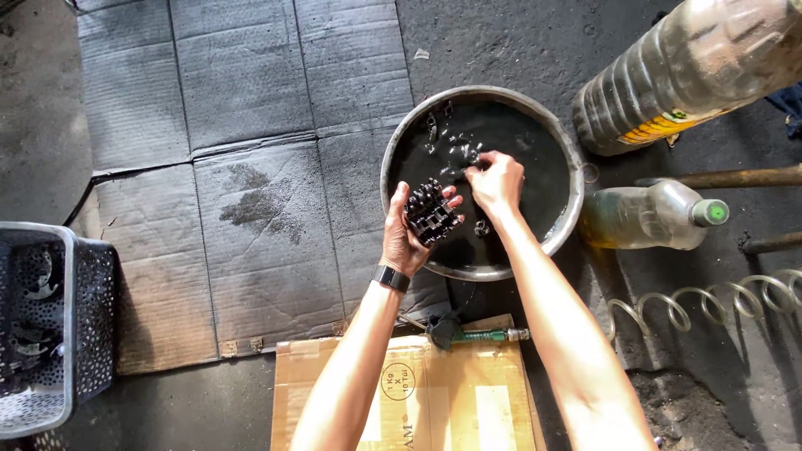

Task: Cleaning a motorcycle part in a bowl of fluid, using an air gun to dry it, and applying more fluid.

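Resting in the left hand (411, 227), black metal parts (431, 212) hover above the basin (399, 142).

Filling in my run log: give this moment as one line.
left hand: holds chain | right hand: fingertips in basin | bottles beside

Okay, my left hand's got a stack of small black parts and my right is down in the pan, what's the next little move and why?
Probably pinch one loose piece with the right hand and add it to the stack of black parts in the left hand: its fingertips sit among small parts scattered in the dark liquid of the metal pan, and the left palm is cupped open.
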